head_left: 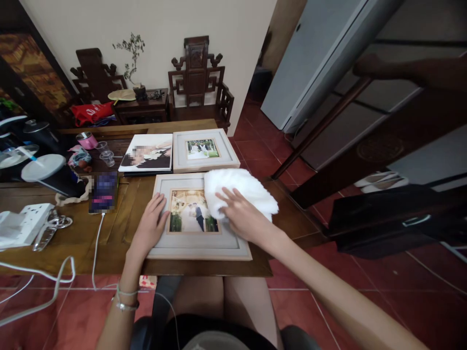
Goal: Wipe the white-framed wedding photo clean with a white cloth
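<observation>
A pale wooden picture frame [204, 247] lies flat on the table in front of me, with a wedding photo in its middle. My left hand [152, 223] rests on its left border, fingers stretched out and holding nothing. On the frame's upper right part, a fluffy white cloth [251, 187] is bunched under my right hand [239, 214], whose fingers press into it. The cloth covers that corner and hangs past the right edge. Behind lies a second framed photo [202, 148], next to a white-edged photo album [148, 151].
On the wooden table [124, 248] to the left are a phone [103, 193] on a charging cable, a black tumbler [54, 177], a power strip [27, 223], a clear hair claw [53, 228] and a pink cup [86, 141]. A carved chair [197, 73] stands behind.
</observation>
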The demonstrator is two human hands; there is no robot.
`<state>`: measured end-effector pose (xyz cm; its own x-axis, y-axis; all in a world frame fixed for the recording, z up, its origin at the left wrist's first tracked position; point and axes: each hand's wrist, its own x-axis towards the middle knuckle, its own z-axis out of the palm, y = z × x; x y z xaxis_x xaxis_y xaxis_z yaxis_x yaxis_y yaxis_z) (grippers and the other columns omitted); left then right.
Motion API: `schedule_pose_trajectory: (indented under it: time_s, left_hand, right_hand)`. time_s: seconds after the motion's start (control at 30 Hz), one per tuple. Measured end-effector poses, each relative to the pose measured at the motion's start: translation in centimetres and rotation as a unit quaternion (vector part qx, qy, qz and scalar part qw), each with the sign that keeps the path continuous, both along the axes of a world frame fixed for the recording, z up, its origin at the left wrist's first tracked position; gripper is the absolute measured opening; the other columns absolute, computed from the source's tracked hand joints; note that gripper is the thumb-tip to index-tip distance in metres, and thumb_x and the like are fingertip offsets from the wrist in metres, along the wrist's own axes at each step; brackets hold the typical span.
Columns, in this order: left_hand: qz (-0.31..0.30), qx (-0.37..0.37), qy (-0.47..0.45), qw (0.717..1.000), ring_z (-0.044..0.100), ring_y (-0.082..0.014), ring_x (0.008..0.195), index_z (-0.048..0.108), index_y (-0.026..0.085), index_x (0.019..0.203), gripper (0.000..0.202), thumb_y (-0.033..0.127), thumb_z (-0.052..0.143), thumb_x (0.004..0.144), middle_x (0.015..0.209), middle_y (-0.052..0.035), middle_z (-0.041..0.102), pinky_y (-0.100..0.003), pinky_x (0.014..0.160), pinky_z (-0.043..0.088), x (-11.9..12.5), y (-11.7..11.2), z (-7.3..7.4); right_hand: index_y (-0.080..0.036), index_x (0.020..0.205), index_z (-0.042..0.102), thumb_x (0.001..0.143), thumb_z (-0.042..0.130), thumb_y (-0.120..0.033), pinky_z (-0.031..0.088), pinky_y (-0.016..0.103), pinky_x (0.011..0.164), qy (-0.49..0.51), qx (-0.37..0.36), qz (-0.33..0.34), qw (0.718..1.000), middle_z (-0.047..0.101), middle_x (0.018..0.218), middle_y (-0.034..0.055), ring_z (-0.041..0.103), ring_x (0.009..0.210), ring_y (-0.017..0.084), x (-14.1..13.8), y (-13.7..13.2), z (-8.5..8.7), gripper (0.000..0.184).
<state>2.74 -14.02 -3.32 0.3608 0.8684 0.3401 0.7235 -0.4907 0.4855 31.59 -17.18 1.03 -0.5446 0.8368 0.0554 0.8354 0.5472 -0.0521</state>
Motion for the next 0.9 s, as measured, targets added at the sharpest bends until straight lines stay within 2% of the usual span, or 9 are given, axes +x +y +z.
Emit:
schedule_pose_trajectory:
  time_s: [0.13,0.23,0.3,0.37,0.5,0.57,0.63,0.73,0.9]
  left_hand:
    - [0.002,0.003,-0.006,1.0,0.036,-0.0258,0.139,0.052,0.012,0.132,0.043,0.032,0.044,0.095,0.142,-0.0168,0.049,-0.049,0.115,0.03,0.1,0.0,-0.2]
    - [0.0,0.012,-0.009,1.0,0.036,-0.0255,0.139,0.052,0.014,0.133,0.042,0.032,0.043,0.095,0.142,-0.0156,0.05,-0.05,0.114,0.031,0.0,0.2,-0.6]
    - [-0.006,0.014,-0.007,1.0,0.035,-0.0259,0.14,0.052,0.015,0.133,0.043,0.032,0.043,0.095,0.142,-0.0154,0.049,-0.05,0.114,0.031,-0.1,0.4,-0.9]
    - [-0.015,0.014,0.0,1.0,0.034,-0.0268,0.14,0.052,0.014,0.132,0.043,0.033,0.043,0.094,0.141,-0.0164,0.049,-0.05,0.114,0.031,-0.2,0.5,-1.0]
    - [-0.019,0.009,0.006,1.0,0.034,-0.0275,0.14,0.052,0.011,0.132,0.044,0.032,0.043,0.094,0.141,-0.0185,0.049,-0.049,0.114,0.031,-0.3,0.5,-0.8]
    - [-0.015,0.007,0.002,1.0,0.034,-0.0273,0.14,0.052,0.013,0.133,0.044,0.032,0.043,0.094,0.141,-0.0177,0.049,-0.05,0.114,0.031,-0.3,0.4,-0.7]
    - [-0.011,0.007,-0.002,1.0,0.035,-0.0272,0.139,0.053,0.014,0.133,0.043,0.032,0.044,0.094,0.141,-0.0169,0.05,-0.051,0.113,0.031,-0.3,0.3,-0.6]
    - [-0.01,0.008,-0.006,1.0,0.036,-0.0269,0.139,0.054,0.014,0.132,0.043,0.032,0.044,0.094,0.14,-0.0169,0.051,-0.05,0.113,0.032,-0.3,0.4,-0.5]
    - [-0.008,0.007,-0.008,1.0,0.037,-0.0268,0.139,0.054,0.012,0.131,0.044,0.033,0.043,0.094,0.141,-0.0175,0.05,-0.05,0.114,0.031,-0.3,0.5,-0.4]
  right_hand:
    - [-0.017,0.093,0.073,0.06,0.053,0.001,0.027,0.049,0.114,0.049,-0.071,0.026,0.996,0.055,0.137,0.0124,0.039,0.135,0.03,0.0,-6.3,0.5,0.044]
    - [-0.017,0.09,0.074,0.059,0.05,0.002,0.031,0.047,0.112,0.074,-0.104,0.05,0.991,0.055,0.137,0.0126,0.04,0.135,0.029,-0.3,-8.7,1.5,0.043]
    - [-0.018,0.087,0.074,0.061,0.047,0.004,0.032,0.043,0.112,0.08,-0.1,0.044,0.991,0.058,0.134,0.0108,0.042,0.134,0.027,-0.6,-8.4,2.3,0.044]
    - [-0.019,0.085,0.074,0.063,0.044,0.006,0.032,0.041,0.113,0.065,-0.072,0.013,0.995,0.061,0.13,0.0097,0.046,0.131,0.025,-0.9,-6.7,2.8,0.045]
    - [-0.013,0.091,0.074,0.067,0.046,0.007,0.034,0.045,0.111,-0.021,-0.004,-0.055,0.998,0.06,0.131,0.0158,0.043,0.132,0.03,-1.0,-0.7,2.7,0.042]
    - [-0.011,0.095,0.074,0.07,0.045,0.007,0.034,0.049,0.11,-0.058,0.022,-0.074,0.995,0.057,0.134,0.0151,0.038,0.135,0.032,-0.7,2.1,2.2,0.042]
    - [-0.01,0.094,0.074,0.074,0.045,0.007,0.031,0.052,0.11,-0.08,0.041,-0.071,0.993,0.055,0.136,0.0139,0.035,0.137,0.033,-0.4,3.7,1.7,0.039]
    - [-0.011,0.086,0.075,0.076,0.05,0.002,0.029,0.051,0.112,-0.085,0.057,-0.048,0.994,0.053,0.138,0.0158,0.035,0.137,0.034,0.0,2.9,0.8,0.03]
    - [-0.016,0.078,0.075,0.07,0.055,-0.002,0.03,0.05,0.113,-0.028,0.044,-0.028,0.998,0.056,0.135,0.0142,0.043,0.132,0.033,-0.2,-3.9,-0.3,0.026]
